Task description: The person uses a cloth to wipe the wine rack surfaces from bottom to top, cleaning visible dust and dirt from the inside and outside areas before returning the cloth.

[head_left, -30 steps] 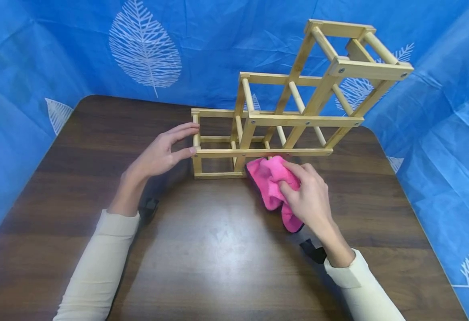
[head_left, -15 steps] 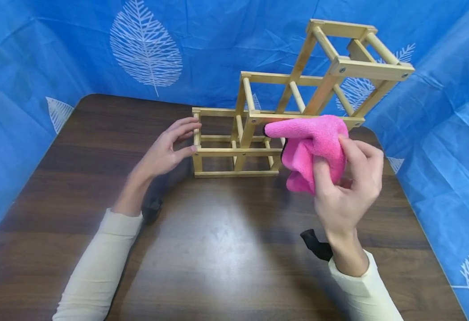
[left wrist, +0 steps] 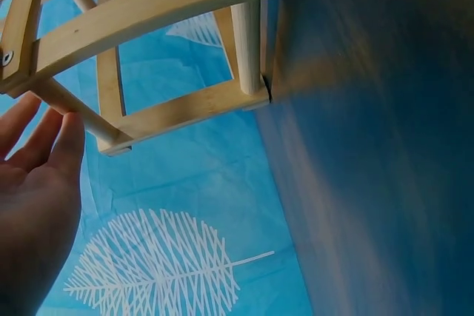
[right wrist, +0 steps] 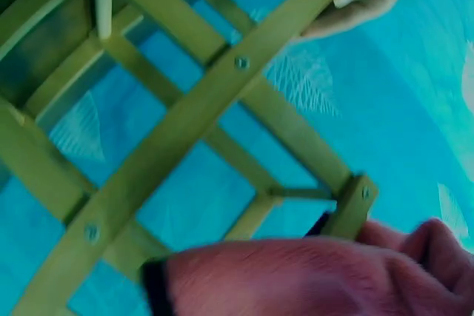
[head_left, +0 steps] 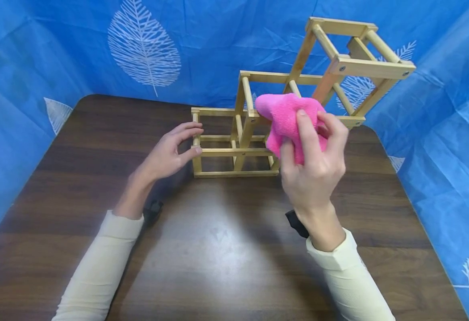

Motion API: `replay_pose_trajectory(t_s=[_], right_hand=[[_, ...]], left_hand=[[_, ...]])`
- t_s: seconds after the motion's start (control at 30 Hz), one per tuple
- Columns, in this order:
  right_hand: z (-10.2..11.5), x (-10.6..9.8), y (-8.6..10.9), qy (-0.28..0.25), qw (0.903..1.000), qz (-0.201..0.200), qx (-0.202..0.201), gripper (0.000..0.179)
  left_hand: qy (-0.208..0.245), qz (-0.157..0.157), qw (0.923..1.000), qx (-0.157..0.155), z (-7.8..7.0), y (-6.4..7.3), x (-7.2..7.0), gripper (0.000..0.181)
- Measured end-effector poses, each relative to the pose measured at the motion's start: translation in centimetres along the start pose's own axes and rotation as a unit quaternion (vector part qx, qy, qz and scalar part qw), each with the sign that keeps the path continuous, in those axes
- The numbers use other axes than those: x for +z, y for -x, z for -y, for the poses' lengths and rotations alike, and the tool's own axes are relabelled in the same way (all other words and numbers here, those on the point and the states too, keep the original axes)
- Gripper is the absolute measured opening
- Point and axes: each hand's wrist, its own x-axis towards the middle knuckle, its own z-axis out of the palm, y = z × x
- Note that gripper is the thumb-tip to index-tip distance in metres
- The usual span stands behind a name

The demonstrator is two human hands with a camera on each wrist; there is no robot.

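A stepped rack of pale wooden slats and dowels (head_left: 218, 153) stands toward the back of the table, its tallest step at the right. My left hand (head_left: 168, 154) reaches its low left end, fingers spread and loosely straight. In the left wrist view its fingertips (left wrist: 68, 129) touch the end dowel (left wrist: 78, 111); the thumb lies at the front corner. My right hand (head_left: 314, 167) pinches a bunched pink cloth (head_left: 288, 118) with black edging against the middle step's front rail. The cloth covers part of that rail, and in the right wrist view it fills the bottom (right wrist: 296, 275).
The dark wood-grain table (head_left: 202, 263) extends in front of the rack. A blue curtain with white leaf prints (head_left: 218, 40) hangs behind it and along both sides. Each wrist carries a black strap, the right one (head_left: 297, 224) dangling.
My right hand has lifted the pink cloth from the lowest front rail to the middle one, then slid it left along that rail. The left hand has stayed at the rack's left end.
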Motion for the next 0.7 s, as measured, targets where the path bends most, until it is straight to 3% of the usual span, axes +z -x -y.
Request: replay_pose_trajectory(t_s=[0.17,0.37,0.47,0.7], right_hand=[[0.3,1.1,0.9,0.03,0.9911,0.122,-0.044,0.04],[0.3,1.8,1.1,0.083,0.9684,0.23,-0.047,0.053],[0.2,1.8,1.3,0.093,0.9646,0.243,-0.043,0.054],[-0.1,2.1,1.8,0.089,0.9717,0.214,-0.047,0.044]], left_hand=[[-0.002,0.014,0.9999,0.008,0.1,0.0,-0.2,0.041],[-0.005,0.018,0.9998,0.008,0.2,0.0,-0.3,0.033],[-0.011,0.021,0.9997,0.007,0.2,0.0,-0.3,0.03],[-0.019,-0.004,0.9998,0.011,0.6,0.0,-0.2,0.039]])
